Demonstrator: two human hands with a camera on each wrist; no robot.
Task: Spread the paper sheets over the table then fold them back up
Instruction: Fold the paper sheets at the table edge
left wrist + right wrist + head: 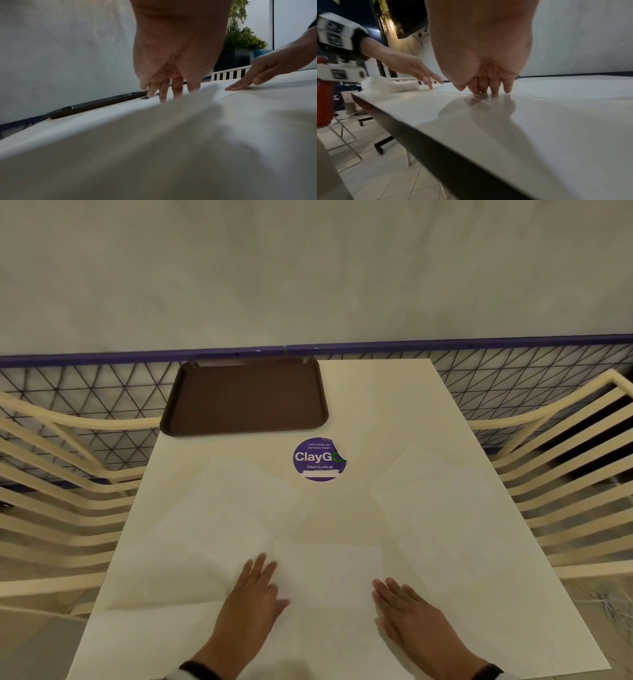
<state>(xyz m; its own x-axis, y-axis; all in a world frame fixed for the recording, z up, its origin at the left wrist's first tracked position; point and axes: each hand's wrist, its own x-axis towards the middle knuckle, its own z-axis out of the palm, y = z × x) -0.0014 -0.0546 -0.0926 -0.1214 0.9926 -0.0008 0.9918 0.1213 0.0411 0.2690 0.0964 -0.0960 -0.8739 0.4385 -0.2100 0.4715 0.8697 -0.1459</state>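
Observation:
Three white paper sheets lie flat on the cream table (394,412). The left sheet (212,518) and the right sheet (452,508) sit at angles, and a middle sheet (329,573) lies near the front edge between my hands. My left hand (257,587) rests flat with straight fingers on the left and middle sheets' meeting edge. My right hand (400,601) lies flat with straight fingers at the middle sheet's right edge. In the wrist views the left hand (164,89) and right hand (489,88) touch the surface with fingertips down.
A brown tray (245,398) sits at the table's far left. A round purple sticker (318,458) is at the centre. Cream slatted chairs (58,474) flank both sides, with a wire-grid fence (513,378) and a wall behind.

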